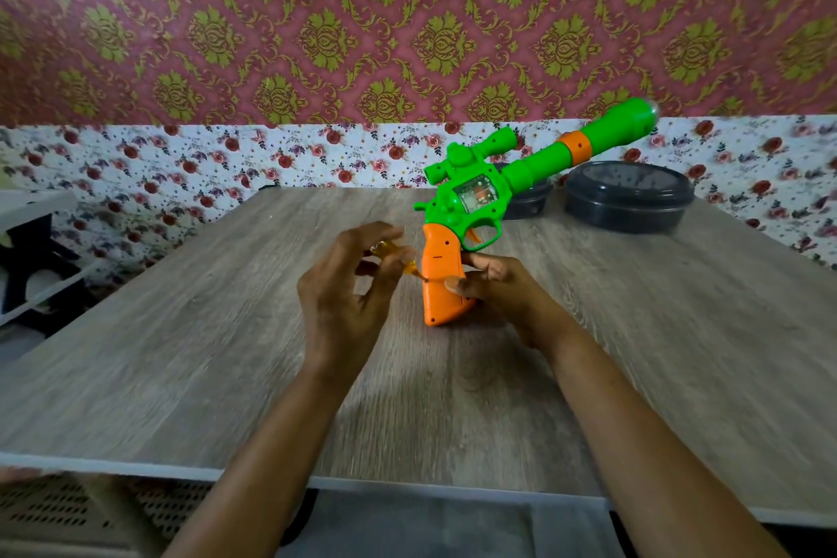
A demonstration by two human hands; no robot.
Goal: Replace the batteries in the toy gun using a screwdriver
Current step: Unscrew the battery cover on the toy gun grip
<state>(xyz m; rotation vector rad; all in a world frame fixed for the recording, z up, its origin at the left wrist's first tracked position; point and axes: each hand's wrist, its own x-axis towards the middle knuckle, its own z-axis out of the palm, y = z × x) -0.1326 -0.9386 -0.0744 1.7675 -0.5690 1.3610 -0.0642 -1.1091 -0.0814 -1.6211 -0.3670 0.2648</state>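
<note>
A green toy gun (507, 177) with an orange grip (441, 281) stands upright over the middle of the wooden table (181, 353), barrel pointing up to the right. My right hand (498, 290) grips the orange grip from the right side, thumb across its face. My left hand (348, 285) pinches a small screwdriver with a translucent amber handle (385, 251) between fingertips and thumb. The screwdriver's tip meets the left edge of the grip. Most of the handle is hidden behind my fingers.
Two dark round lidded containers stand at the table's back, a large one (629, 195) at right and a smaller one (527, 199) partly behind the gun. A floral wall runs behind the table. A white shelf (36, 240) stands to the left.
</note>
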